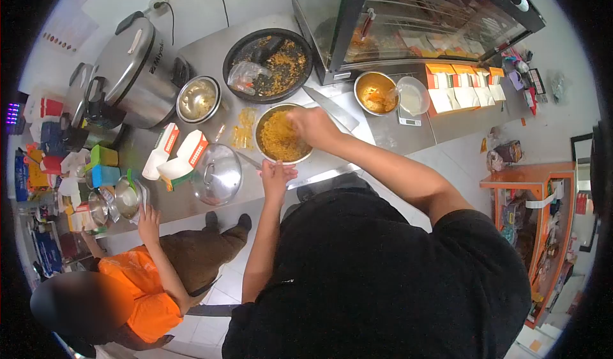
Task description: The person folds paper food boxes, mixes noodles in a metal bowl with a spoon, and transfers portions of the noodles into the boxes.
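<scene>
A metal bowl (258,143) full of yellow-orange noodles (281,137) sits on the counter in front of me. My left hand (276,175) is at its near rim, fingers curled against the edge. Over the right side of the noodles, my right hand (314,129) is closed in a fist, and whatever it grips is hidden. A thin metal handle (250,162) sticks out just left of my left hand. Beside it lies a glass lid (218,175). Some clear packets with yellow contents (243,129) lie left of the bowl.
A large knife (332,109) lies behind my right hand. Around stand a black pan (227,59), a bowl of orange sauce (377,93), a kitchen scale (409,118), food boxes (450,100), a glass cabinet (408,24) and a cooker (142,72). A person in orange (143,289) works at left.
</scene>
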The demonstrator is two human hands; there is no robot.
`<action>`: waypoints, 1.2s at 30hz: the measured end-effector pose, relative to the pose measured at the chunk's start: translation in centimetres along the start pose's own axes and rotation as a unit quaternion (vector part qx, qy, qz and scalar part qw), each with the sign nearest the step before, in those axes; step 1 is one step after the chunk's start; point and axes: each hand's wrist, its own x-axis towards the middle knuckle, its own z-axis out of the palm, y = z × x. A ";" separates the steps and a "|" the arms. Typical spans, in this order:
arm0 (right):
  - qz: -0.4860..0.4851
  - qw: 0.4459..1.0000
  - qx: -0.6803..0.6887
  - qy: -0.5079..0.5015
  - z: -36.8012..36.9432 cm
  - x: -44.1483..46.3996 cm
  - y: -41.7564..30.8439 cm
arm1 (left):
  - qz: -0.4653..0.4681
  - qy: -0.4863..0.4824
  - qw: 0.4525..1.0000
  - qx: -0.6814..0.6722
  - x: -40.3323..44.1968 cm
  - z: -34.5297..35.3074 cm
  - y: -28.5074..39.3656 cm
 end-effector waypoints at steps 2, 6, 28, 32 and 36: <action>-0.103 0.992 -0.016 -0.073 0.4 0.4 0.1 | -0.002 0.001 1.000 0.004 0.2 0.1 0.3; -0.216 0.963 -0.018 -0.159 -1.6 2.2 -0.2 | -0.015 0.013 1.000 0.002 0.0 -0.1 0.0; 0.369 0.858 0.240 -0.265 -0.5 -1.3 6.3 | -0.019 0.063 0.998 -0.017 -0.3 2.0 1.3; 0.175 0.903 -0.154 -0.361 -0.6 -0.1 5.0 | -0.018 0.056 0.998 -0.003 -0.1 2.5 2.3; 0.170 0.879 -0.245 -0.372 0.4 -0.6 2.8 | 0.037 0.054 0.994 0.090 0.7 2.5 1.8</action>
